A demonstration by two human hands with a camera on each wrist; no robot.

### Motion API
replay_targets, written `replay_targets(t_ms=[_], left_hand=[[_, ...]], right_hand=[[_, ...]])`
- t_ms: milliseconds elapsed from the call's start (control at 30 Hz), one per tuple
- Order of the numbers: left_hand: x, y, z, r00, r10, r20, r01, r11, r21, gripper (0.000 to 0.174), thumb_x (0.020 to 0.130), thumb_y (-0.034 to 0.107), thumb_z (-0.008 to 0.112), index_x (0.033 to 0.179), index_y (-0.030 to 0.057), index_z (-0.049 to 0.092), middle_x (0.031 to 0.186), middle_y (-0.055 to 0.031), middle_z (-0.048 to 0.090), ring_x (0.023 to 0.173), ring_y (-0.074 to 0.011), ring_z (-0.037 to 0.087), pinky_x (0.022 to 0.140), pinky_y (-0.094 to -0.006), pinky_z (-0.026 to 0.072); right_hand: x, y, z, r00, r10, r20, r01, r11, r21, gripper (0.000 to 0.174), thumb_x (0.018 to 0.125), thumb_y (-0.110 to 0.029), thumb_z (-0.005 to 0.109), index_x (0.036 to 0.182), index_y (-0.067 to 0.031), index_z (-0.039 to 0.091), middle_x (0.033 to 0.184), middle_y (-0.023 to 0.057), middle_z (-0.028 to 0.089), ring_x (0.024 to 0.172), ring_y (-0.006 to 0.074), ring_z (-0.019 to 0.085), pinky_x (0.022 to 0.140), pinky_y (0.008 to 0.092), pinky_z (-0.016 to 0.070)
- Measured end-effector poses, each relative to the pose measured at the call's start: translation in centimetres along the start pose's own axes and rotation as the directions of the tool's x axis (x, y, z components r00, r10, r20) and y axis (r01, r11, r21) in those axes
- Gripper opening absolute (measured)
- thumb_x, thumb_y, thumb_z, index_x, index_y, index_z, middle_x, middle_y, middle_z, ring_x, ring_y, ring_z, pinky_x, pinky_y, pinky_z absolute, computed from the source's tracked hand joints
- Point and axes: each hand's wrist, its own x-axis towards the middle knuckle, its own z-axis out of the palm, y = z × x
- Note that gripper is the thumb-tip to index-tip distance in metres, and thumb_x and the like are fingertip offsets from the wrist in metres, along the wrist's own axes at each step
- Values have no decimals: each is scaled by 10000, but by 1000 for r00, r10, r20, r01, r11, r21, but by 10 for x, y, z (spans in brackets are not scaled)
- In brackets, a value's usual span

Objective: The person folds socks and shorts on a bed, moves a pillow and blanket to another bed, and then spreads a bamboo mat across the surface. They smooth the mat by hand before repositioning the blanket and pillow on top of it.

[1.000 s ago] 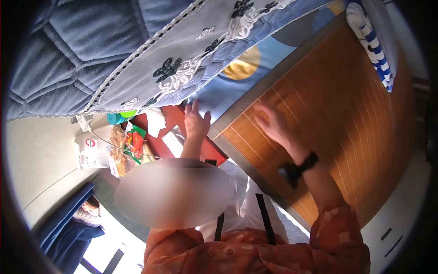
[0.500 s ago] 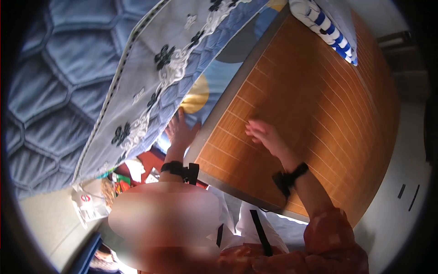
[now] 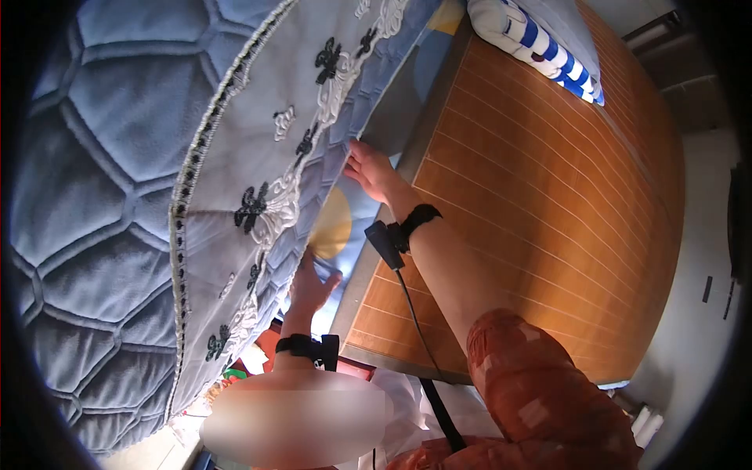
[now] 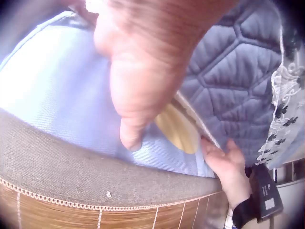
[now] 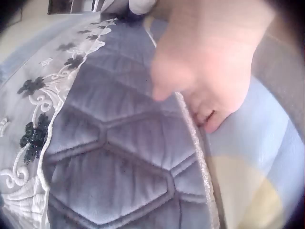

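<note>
A blue-grey quilted bedspread point(image 3: 117, 102) with a white, embroidered lace border point(image 3: 211, 196) lies along the left of the head view. My right hand point(image 3: 372, 172) pinches the bedspread's edge, thumb over the quilted side and fingers curled beneath, as the right wrist view shows. Lower along that same edge is my left hand point(image 3: 309, 290). Its thumb points away from the fingers, over the blue sheet point(image 4: 81, 95) in the left wrist view; the fingers are partly hidden at the bedspread's edge. The sheet, patterned with a yellow circle point(image 3: 333, 223), shows between bedspread and mat.
A brown slatted mat point(image 3: 533, 204) with a grey cloth border point(image 4: 95, 171) spreads to the right. A blue-and-white striped cloth point(image 3: 552, 59) lies on its far end. A cable point(image 3: 419, 317) hangs from the right wrist camera point(image 3: 388, 244).
My right hand has moved left from above the mat to the bedspread's edge and taken hold of it. My left hand has moved along the edge, away from the red surface, onto the sheet.
</note>
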Motion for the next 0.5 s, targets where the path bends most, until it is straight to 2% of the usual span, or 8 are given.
replay_targets(t_ms=[100,200,300,333,367,400,433,500], left_hand=[[-3,-5,7,999,28,-33,-26,999,38,941,643,392,707,1347,51,183,1257,-245,401,1148,-383,412,931,-441,349],[-3,1,3,997,-69,35,66,995,72,940,659,440,675,1350,52,170,1227,-260,426,1084,-396,465,894,-448,386],[1,-18,22,998,20,-67,-10,989,148,969,666,447,671,1368,61,126,1248,-261,407,1117,-394,441,920,-439,370],[0,-9,15,999,-47,-12,48,991,126,975,669,453,667,1371,59,116,1259,-260,396,1130,-393,428,930,-434,362],[-1,1,6,992,-115,50,109,987,115,982,671,459,664,1373,58,107,1271,-258,384,1144,-391,415,940,-428,354],[0,-8,13,999,-52,1,51,992,114,974,678,464,653,1371,50,109,1285,-259,366,1154,-395,402,947,-420,348],[0,-8,12,997,-65,34,64,997,35,963,678,460,649,1369,47,120,1285,-260,361,1170,-404,374,958,-439,323],[-13,8,7,994,-104,-29,107,988,115,914,701,438,628,1364,38,143,1283,-268,350,1178,-410,352,968,-468,293]], right_hand=[[-14,-2,6,995,28,-98,-27,1000,9,347,890,-255,480,1195,-96,440,1166,4,505,1094,128,438,897,349,349],[-73,-4,17,996,-36,-82,18,976,-218,371,865,-190,518,1206,-76,431,1106,22,540,1011,139,512,810,332,423],[-161,26,-11,987,158,17,-150,963,-223,364,869,-218,518,1189,-59,449,1142,94,530,982,175,547,774,333,464],[-200,37,-25,973,229,8,-224,956,-188,351,873,-272,518,1149,-57,482,1104,100,554,973,182,560,755,329,476],[-233,44,-42,942,332,-42,-330,901,-281,338,877,-307,510,1102,-56,514,1046,92,584,954,182,575,730,325,487],[-267,60,-64,905,412,-101,-424,863,-274,339,876,-326,509,1088,-62,525,1026,87,594,910,177,594,715,315,490],[-303,77,-88,866,474,-159,-498,843,-204,341,872,-339,512,1076,-67,534,1011,81,601,901,172,597,709,307,490],[-379,109,-142,784,570,-244,-597,801,-48,339,868,-361,511,1050,-77,550,983,66,615,884,170,604,707,304,489]])
